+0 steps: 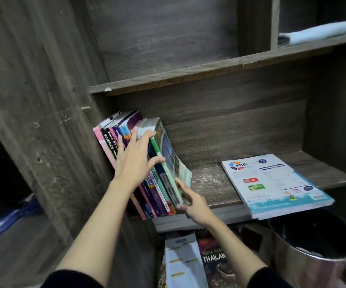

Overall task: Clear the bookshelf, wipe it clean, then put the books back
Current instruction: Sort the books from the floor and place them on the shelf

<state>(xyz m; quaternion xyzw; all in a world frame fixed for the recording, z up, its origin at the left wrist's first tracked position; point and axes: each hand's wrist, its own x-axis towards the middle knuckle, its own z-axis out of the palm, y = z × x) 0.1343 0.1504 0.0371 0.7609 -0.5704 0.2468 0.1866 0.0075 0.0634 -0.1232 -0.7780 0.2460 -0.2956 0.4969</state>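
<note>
Several books stand in a leaning row at the left end of the dark wooden shelf. My left hand lies spread on their spines, its fingers straight, the thumb against the green book at the row's right end. My right hand touches the lower edge of that green book with straight fingers. A white and blue workbook lies flat on the right half of the shelf, jutting over the front edge. A white cloth lies in the upper right compartment.
Below the shelf lie more books, one white and one dark with "THAILAND" on it. A metal bin stands at the lower right. The shelf above holds nothing in its left part. A side panel walls the left.
</note>
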